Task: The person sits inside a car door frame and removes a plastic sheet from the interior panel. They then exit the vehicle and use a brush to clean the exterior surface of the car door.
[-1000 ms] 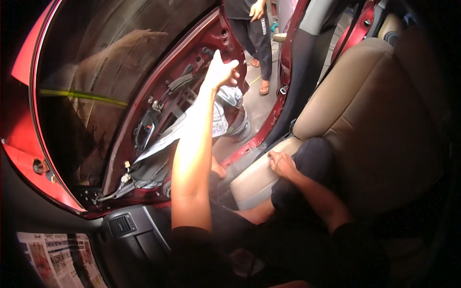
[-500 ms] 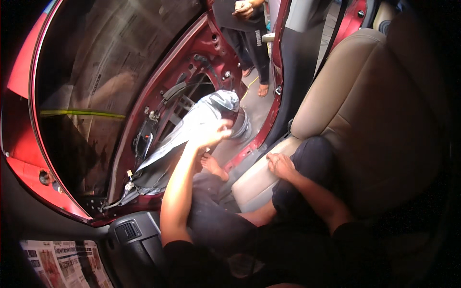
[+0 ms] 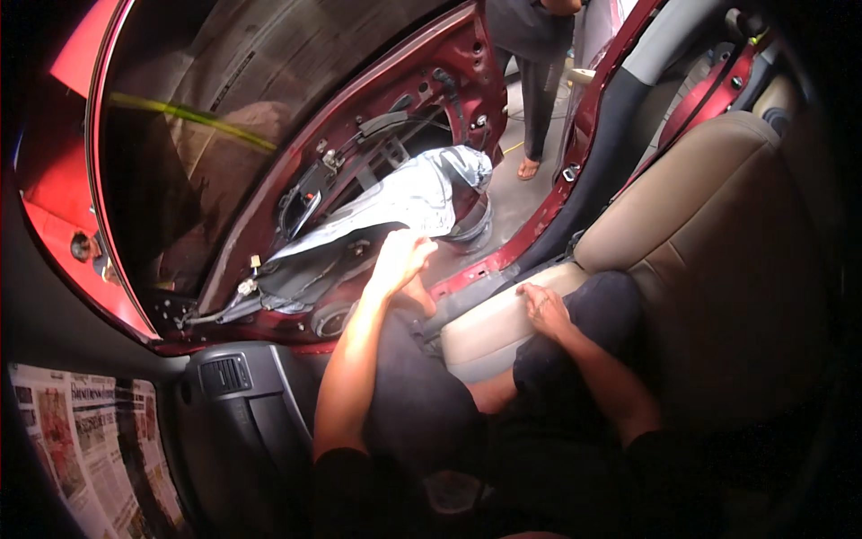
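My left hand (image 3: 402, 262) is raised over my leg, just in front of a silvery sheet (image 3: 395, 199) that partly covers the bare inner side of a red car door (image 3: 480, 67). Bright light washes out this hand; its fingers are bent but apart, and I see nothing in them. My right hand (image 3: 546, 312) lies near my knee by the edge of the beige seat (image 3: 485, 325). Its fingers are loosely bent and apart, with no object visible. The silvery sheet sags, wrinkled, over the door's openings, and its far end is bunched up.
Loose wiring with a connector (image 3: 247, 287) hangs at the door's lower corner. A beige seat backrest (image 3: 682, 198) rises on the right. The dashboard air vent (image 3: 224, 375) is at lower left. Beyond the doorway stands another person (image 3: 541, 99) in dark trousers.
My view has shifted, so the door and seat sit further right. My left hand has drawn back from the silvery sheet. My right hand stays beside the seat edge.
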`<act>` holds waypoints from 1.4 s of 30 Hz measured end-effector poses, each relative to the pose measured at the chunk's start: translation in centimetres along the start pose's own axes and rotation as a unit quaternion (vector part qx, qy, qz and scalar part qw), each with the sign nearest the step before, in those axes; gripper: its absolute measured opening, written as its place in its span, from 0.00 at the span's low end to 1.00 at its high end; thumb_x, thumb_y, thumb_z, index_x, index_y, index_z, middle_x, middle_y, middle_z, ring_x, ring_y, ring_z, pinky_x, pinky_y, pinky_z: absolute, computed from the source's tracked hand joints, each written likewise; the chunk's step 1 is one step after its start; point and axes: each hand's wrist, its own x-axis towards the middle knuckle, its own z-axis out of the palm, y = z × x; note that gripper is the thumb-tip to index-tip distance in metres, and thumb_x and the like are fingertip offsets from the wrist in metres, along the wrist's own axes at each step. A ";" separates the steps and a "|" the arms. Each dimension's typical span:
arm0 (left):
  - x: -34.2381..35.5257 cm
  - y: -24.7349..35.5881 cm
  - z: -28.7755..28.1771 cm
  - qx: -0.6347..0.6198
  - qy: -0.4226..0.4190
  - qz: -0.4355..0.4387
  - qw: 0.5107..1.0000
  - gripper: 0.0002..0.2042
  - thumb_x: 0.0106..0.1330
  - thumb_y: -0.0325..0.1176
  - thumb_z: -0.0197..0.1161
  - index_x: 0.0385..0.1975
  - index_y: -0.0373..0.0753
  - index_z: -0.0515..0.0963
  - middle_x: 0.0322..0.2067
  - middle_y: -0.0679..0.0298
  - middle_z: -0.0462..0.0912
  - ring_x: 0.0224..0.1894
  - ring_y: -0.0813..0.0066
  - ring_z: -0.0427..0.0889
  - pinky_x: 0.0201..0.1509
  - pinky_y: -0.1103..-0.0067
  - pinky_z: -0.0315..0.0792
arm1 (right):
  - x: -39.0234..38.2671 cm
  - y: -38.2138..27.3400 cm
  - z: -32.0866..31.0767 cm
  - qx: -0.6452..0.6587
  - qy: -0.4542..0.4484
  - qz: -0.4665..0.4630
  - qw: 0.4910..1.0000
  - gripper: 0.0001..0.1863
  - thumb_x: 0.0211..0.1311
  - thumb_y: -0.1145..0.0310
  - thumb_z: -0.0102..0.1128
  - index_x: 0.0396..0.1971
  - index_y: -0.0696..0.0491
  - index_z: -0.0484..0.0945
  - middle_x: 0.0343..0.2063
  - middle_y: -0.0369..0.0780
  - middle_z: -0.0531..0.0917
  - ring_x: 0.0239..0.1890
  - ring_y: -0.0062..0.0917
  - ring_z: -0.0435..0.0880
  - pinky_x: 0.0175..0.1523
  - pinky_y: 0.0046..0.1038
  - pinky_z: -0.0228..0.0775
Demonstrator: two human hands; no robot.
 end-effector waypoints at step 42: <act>-3.8 4.8 6.3 0.054 0.007 0.088 0.995 0.10 0.65 0.35 0.63 0.28 0.33 0.80 0.20 0.55 0.82 0.25 0.58 0.83 0.34 0.69 0.74 | 0.0 1.0 -0.1 0.094 -0.024 0.003 0.995 0.11 0.63 0.72 0.53 0.40 0.52 0.84 0.37 0.50 0.85 0.44 0.49 0.83 0.52 0.43 0.74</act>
